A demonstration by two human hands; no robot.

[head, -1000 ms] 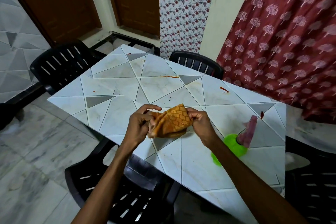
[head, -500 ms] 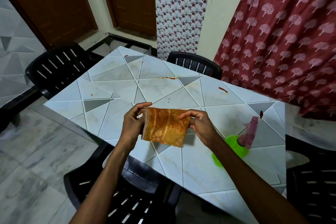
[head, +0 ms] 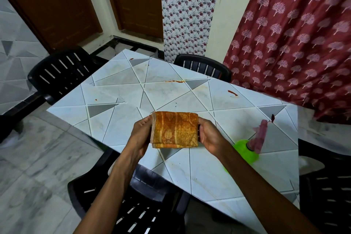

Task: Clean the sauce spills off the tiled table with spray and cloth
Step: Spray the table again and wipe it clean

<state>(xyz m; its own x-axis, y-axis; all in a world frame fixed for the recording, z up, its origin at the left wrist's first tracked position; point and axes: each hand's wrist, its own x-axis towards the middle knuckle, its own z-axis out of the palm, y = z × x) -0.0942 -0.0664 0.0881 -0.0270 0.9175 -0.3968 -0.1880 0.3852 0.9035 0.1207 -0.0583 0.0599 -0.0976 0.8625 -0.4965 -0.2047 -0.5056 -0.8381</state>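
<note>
Grips the folded cloth (head: 174, 130) by both ends, left hand (head: 141, 135) and right hand (head: 210, 137) each curled on an edge, above the near counter (head: 209, 176), well apart from the sauce streaks (head: 232, 92); risks smearing them if wiped dry, or knocking the spray bottle (head: 247, 151) beside the right forearm.

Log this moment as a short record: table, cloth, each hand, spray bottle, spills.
table: tiled, black chairs around it
cloth: orange, folded flat, held above the table
left hand: holds its left edge
right hand: holds its right edge
spray bottle: green, pink head, on the table right of the right hand, untouched
spills: red streak near far edge, red smear right of it, dark blob beyond the bottle
</note>
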